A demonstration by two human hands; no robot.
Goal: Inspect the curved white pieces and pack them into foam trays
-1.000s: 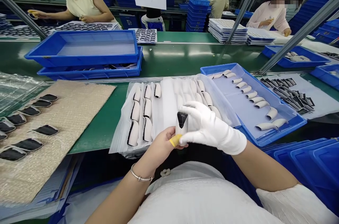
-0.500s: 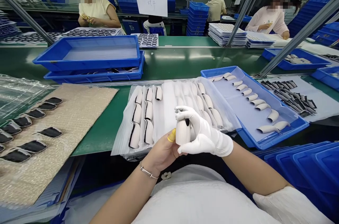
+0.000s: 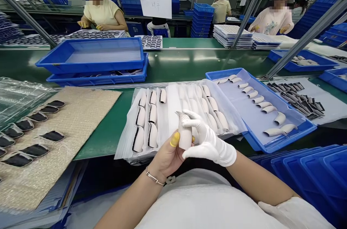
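My left hand [image 3: 165, 155], bare with a yellow cot on the thumb, and my right hand [image 3: 207, 138], in a white glove, both grip one small cream curved shell part [image 3: 184, 131] just above my lap. The part stands upright with its pale outer side facing me. Right behind it lies a clear blister tray [image 3: 173, 113] holding several more cream parts in rows, some with dark rims. A blue tray [image 3: 257, 120] to the right holds a line of the same cream parts.
Left: a beige bubble-wrap mat [image 3: 73, 120] with several black oval pieces. Stacked blue trays [image 3: 92, 59] sit on the green conveyor [image 3: 189, 59]. Black parts [image 3: 298, 99] lie on a sheet at right. Blue bins [image 3: 311, 171] stand beside my right arm. Other people work across the belt.
The part has been turned in my hands: its dark inner side faced me before, now only the pale outside shows. Both hands dropped slightly towards me.
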